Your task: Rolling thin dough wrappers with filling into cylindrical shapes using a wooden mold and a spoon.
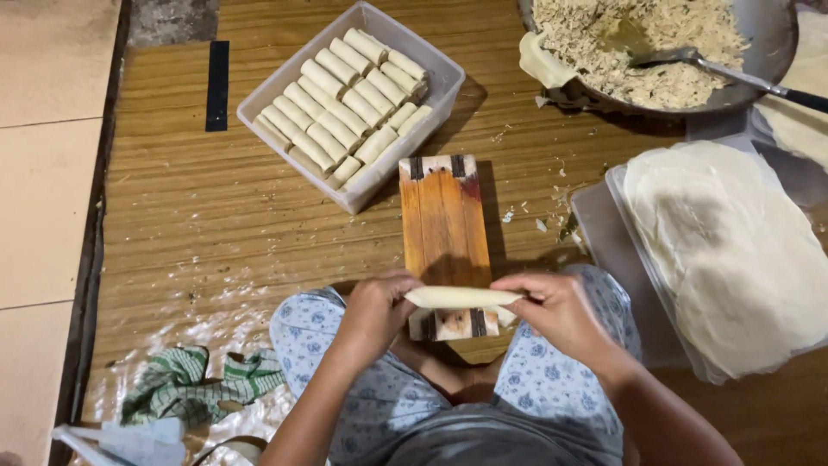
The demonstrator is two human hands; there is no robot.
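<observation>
Knees in pale blue flower-print cloth (379, 406) frame the bottom of the head view, where a seated person holds a pale, thin rolled wrapper (461, 297) level between both hands. Left hand (375, 311) has its fingers closed on the roll's left end; right hand (561, 312) pinches the right end between thumb and fingertips. That roll hangs just above the near end of a small orange-brown wooden board (444, 229) lying on the wood-grain floor mat (190, 216). Beyond the board, touching its far corner, a clear rectangular plastic tub (345, 103) holds rows of finished pale rolls (345, 108). At right, a stack of round pale wrappers (733, 250) rests on a clear tray. At top right, a dark metal pan (768, 52) carries shredded filling (638, 43) and a metal spoon (690, 59). Near the left knee lies a green checked cloth (194, 384).
</observation>
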